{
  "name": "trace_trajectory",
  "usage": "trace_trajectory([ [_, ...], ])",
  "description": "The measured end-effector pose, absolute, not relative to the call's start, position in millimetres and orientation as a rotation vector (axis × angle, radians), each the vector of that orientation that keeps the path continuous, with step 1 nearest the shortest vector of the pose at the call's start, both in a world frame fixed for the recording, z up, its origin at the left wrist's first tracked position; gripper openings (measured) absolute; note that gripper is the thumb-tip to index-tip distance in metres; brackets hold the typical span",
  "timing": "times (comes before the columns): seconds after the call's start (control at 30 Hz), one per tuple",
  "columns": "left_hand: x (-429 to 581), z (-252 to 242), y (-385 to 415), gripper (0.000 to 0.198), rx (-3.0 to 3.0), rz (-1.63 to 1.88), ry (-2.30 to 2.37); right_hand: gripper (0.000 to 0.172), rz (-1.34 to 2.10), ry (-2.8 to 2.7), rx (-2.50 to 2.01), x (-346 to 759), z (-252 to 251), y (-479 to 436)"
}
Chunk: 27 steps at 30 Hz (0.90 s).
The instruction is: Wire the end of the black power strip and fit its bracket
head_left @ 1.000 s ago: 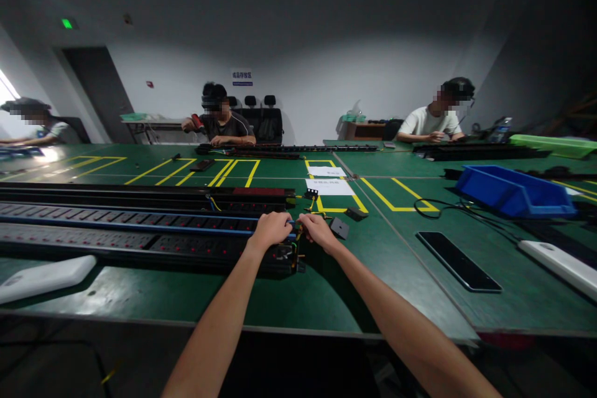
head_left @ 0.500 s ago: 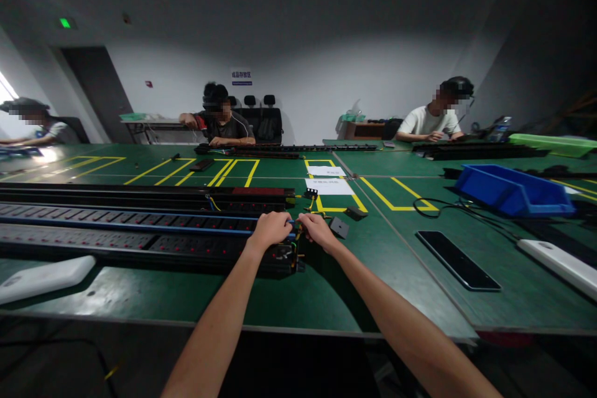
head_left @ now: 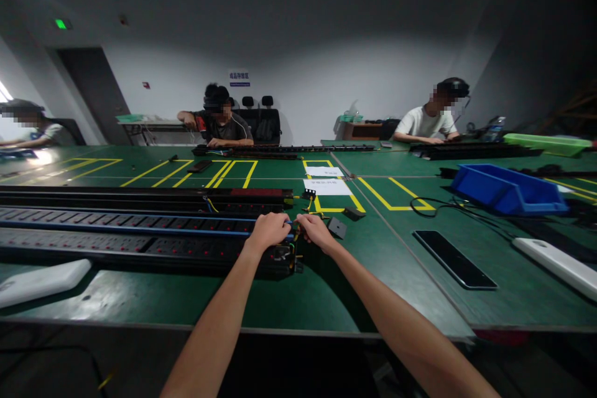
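Long black power strips with rows of sockets and red dots lie side by side across the left of the table. My left hand [head_left: 269, 230] is closed over the right end of the blue-edged power strip [head_left: 186, 222]. Just right of that end, my right hand [head_left: 315, 230] pinches at short yellowish wires [head_left: 295, 235]; its fingertips hide the exact spot. The two hands almost touch. Nearer me, the front power strip [head_left: 186, 247] has its end open, with small wires showing. A dark grey end cap [head_left: 336, 227] rests beside my right hand, and another small black piece [head_left: 354, 214] is behind it.
A white oblong object [head_left: 44, 281] lies front left. At right are a phone [head_left: 454, 259], a white power bank-like block [head_left: 557, 264] with a black cable, and a blue bin [head_left: 510, 189]. Paper sheets [head_left: 326, 187] lie ahead. Several people sit across the green table [head_left: 373, 273].
The whole view has shifted slightly. Both hands stay at the strip's end, with hardly any visible movement of the fingers.
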<state>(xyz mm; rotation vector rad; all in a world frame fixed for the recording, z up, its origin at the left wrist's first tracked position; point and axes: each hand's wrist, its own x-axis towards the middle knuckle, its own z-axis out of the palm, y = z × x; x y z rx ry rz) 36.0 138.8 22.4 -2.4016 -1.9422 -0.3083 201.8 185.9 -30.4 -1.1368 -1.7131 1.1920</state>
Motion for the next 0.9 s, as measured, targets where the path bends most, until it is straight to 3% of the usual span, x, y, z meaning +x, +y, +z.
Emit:
trace_trajectory([
  [0.9, 38.7, 26.5, 136.1, 0.029, -2.409, -0.273, -1.967, 0.036, 1.189, -1.716, -1.131, 201.6, -33.4, 187.3],
])
